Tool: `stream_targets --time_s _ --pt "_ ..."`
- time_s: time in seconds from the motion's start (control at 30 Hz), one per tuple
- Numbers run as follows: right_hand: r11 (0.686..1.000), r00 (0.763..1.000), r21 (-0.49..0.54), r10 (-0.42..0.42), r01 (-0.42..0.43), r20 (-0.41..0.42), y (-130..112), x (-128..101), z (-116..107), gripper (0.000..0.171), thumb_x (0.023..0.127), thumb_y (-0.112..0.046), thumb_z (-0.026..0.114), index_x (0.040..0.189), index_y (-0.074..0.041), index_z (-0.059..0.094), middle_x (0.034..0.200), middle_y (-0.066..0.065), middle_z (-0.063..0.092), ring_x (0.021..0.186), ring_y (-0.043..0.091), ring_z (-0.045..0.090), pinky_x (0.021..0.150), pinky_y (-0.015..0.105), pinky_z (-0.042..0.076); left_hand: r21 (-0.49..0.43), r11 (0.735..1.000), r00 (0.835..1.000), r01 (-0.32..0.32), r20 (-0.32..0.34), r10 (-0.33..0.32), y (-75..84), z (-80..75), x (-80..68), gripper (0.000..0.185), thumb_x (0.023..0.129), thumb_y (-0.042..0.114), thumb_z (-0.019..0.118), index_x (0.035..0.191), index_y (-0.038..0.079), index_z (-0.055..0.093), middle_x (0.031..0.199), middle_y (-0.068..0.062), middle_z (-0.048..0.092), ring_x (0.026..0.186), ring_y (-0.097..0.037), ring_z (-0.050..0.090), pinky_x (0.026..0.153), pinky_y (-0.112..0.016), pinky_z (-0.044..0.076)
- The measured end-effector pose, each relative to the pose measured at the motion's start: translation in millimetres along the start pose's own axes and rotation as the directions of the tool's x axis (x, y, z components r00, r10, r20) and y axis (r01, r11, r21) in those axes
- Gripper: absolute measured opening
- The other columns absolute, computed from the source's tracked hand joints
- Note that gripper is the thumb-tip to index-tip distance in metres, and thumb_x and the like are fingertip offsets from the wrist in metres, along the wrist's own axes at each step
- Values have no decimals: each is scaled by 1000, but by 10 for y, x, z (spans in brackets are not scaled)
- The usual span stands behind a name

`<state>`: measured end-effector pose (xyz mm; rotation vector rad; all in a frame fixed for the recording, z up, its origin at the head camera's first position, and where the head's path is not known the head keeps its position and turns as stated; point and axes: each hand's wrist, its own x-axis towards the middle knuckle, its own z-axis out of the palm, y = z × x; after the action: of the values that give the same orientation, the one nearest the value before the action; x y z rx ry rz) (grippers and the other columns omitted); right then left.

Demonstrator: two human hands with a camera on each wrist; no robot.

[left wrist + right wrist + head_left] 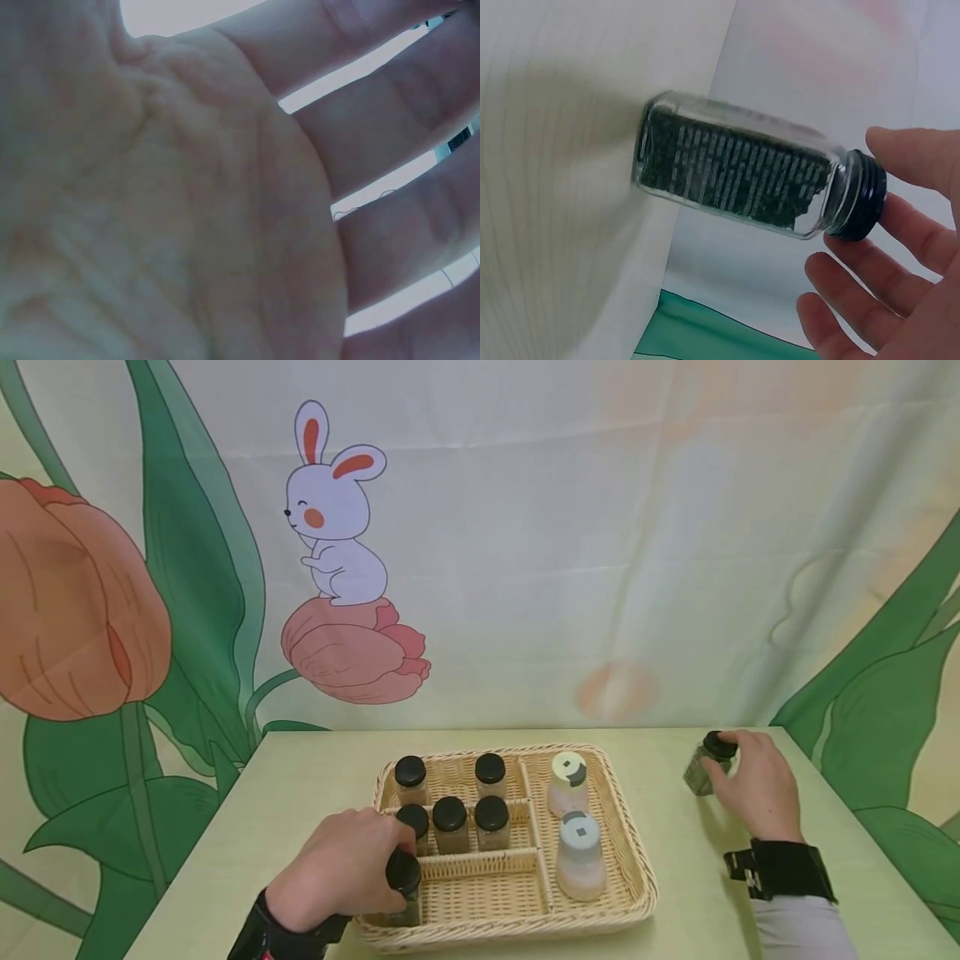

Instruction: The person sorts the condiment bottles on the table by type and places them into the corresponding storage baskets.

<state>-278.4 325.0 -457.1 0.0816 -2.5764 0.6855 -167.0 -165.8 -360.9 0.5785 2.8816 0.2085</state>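
Note:
In the head view, my right hand (pixel 765 781) pinches the black cap of a glass spice jar (pixel 705 768) at the table's right. The right wrist view shows this spice jar (pixel 735 165) full of dark green flakes, with white printed lines, its base close to the tabletop. My left hand (pixel 341 864) reaches over the front left corner of a wicker tray (pixel 517 935) and grips a black-capped jar (pixel 405 875) at the front left compartment. Only the palm and fingers of my left hand (pixel 187 195) fill the left wrist view; that jar is hidden there.
Behind the gripped jar, several black-capped jars (pixel 451 827) stand in the tray's middle and back rows. Its long right compartment holds a shaker with a pale yellow lid (pixel 568 785) and one with a grey-white lid (pixel 581 856). A printed curtain (pixel 525 568) hangs behind the table.

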Motion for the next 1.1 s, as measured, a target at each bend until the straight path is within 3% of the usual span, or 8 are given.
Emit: stream_targets --time_s 0.17,0.3,0.5,0.67,0.9,1.1 --pt "1000 999 3 10 -10 -36 -12 -5 15 40 87 -18 73 117 5 59 113 29 55 101 47 51 79 60 41 -15 1000 1000 16 8 -16 8 -16 1 37 58 39 91 86 23 72 74 10 58 67 -11 50 57 -33 42" --pt "1000 1000 4 20 -20 -13 -13 4 49 46 87 -19 73 122 5 57 114 29 54 102 48 51 80 62 41 -34 999 1000 10 -6 -11 13 -31 4 37 60 43 90 85 25 70 74 12 58 67 -10 50 57 -32 42" --pt "1000 999 5 22 -22 26 -18 9 106 55 89 -18 71 133 7 50 117 33 52 103 52 50 80 64 41 -13 999 991 -37 -126 35 33 -50 -14 38 60 48 88 84 28 68 73 16 55 64 -6 48 51 -29 39" --pt "1000 1000 23 7 -7 -7 -20 6 141 51 90 -17 69 132 6 51 116 33 52 101 52 51 79 64 41 12 998 969 -67 -237 68 73 -41 7 39 63 52 86 90 29 69 75 16 56 63 -3 48 51 -27 39" --pt "999 999 36 -12 14 -49 8 -1 177 46 91 -15 69 129 4 54 114 31 53 98 51 52 77 63 41 17 992 921 -127 -369 125 128 -16 51 43 67 50 86 98 25 72 83 14 61 66 -2 50 54 -24 42" --pt "999 998 46 -20 23 -62 -3 -4 161 43 90 -13 69 128 3 55 113 30 53 99 50 52 78 63 40 1 981 884 -194 -434 175 187 34 105 39 71 47 84 101 25 72 87 15 61 70 -2 53 59 -25 46"
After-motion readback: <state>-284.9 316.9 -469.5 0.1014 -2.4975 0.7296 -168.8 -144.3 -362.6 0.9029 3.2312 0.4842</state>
